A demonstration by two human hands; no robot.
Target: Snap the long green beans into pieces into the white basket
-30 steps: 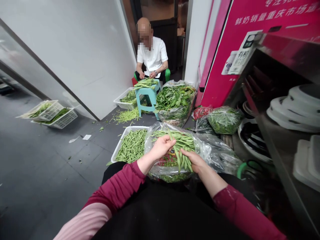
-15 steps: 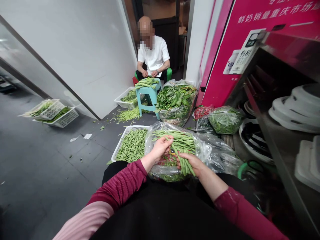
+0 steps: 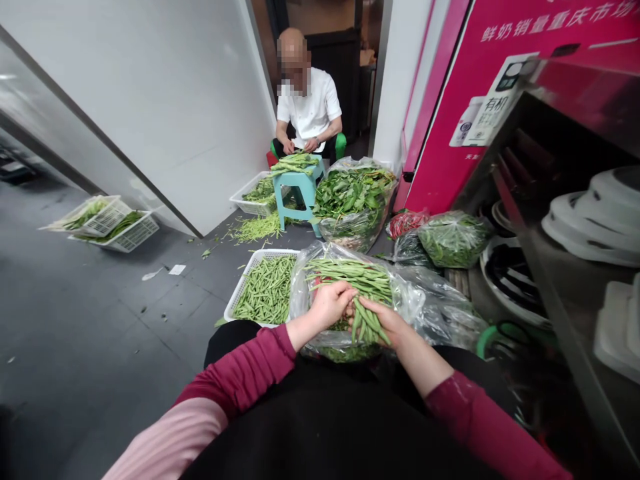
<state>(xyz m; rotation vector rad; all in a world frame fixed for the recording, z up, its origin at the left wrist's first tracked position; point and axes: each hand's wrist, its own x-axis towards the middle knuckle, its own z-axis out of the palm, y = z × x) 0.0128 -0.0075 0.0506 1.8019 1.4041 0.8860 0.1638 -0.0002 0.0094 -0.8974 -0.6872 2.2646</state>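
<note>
Green beans (image 3: 367, 323) (bunched) across right-hand fingers (image 3: 383, 313).

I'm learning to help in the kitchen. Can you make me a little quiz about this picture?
1. True or false: the right hand holds a bunch of green beans.
2. What lies in the white basket left of the clear plastic bag? A) cut green beans B) red chillies C) plates
3. What colour is the stool in front of the seated person?

Key: 1 true; 2 A; 3 light blue-green.
</note>
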